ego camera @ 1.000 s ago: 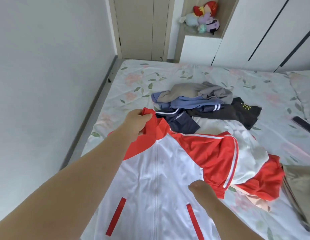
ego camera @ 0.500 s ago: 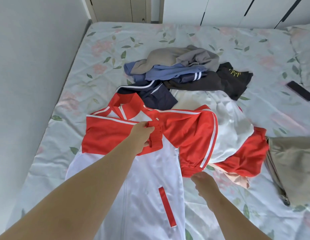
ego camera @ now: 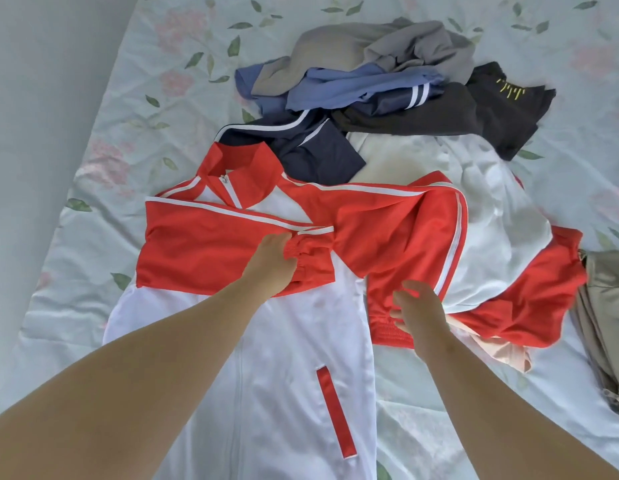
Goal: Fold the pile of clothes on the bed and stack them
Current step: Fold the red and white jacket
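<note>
One jacket cuff (ego camera: 312, 258) in left hand (ego camera: 270, 263); right hand (ego camera: 420, 311) touches another.

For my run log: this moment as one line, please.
stage: folding jacket | left hand: grips cuff, sleeve across chest | right hand: at other sleeve, grip unclear | pile: unfolded

One bed (ego camera: 86, 258); eight garments told apart: one red-and-white jacket (ego camera: 252, 368) near; far, one grey garment (ego camera: 387, 43), one light-blue garment (ego camera: 353, 88), one navy striped garment (ego camera: 308, 150), one black garment (ego camera: 474, 116); right, one white-and-red garment (ego camera: 491, 209), one pink garment (ego camera: 509, 356), one khaki garment (ego camera: 604, 306). Two grips: left grip (ego camera: 270, 261), right grip (ego camera: 419, 313).
</note>
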`<state>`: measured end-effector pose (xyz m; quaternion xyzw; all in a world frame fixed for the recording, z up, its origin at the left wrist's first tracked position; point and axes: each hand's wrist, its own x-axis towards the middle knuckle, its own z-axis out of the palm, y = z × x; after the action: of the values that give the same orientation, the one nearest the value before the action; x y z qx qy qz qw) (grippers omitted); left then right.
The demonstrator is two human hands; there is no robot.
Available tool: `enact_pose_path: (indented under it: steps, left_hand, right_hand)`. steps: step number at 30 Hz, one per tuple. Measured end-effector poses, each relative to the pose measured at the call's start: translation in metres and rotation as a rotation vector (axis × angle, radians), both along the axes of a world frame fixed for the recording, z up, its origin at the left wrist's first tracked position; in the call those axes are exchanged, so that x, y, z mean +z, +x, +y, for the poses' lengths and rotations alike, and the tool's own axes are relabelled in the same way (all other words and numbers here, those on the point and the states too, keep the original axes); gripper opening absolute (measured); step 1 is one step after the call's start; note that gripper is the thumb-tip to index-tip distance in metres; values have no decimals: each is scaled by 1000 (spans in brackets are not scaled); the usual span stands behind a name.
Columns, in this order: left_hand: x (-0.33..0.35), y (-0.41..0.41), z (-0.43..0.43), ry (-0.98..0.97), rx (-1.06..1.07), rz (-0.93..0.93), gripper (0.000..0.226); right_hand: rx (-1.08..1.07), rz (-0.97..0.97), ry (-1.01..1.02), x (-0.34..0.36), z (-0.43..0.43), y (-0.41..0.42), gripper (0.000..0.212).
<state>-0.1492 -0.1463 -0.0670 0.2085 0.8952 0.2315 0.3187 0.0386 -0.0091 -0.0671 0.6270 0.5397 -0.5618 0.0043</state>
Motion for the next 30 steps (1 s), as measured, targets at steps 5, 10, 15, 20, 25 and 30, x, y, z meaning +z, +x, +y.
enact_pose_path:
  steps: [5, 10, 15, 20, 25, 30]
  left_hand:
    - [-23, 16, 3, -81, -274, -172, 52]
    - [-33, 20, 7, -135, -239, -211, 57]
    - [-22, 16, 6, -135, -67, -193, 54]
    - [0, 9, 10, -76, 15, -199, 46]
    - [35, 14, 20, 17, 19, -218, 40]
    - [77, 28, 44, 102, -1, -249, 37]
  right_hand:
    - [-197, 47, 76, -11, 24, -8, 47]
    - [-480, 101, 71, -12, 41, -7, 67]
    - [-544, 222, -206, 4, 47, -17, 27]
    - [-505, 206, 22, 34, 59, -10, 20]
    - [137, -156, 561, 82, 82, 25, 48]
    - [-28, 105, 205, 146, 104, 52, 11]
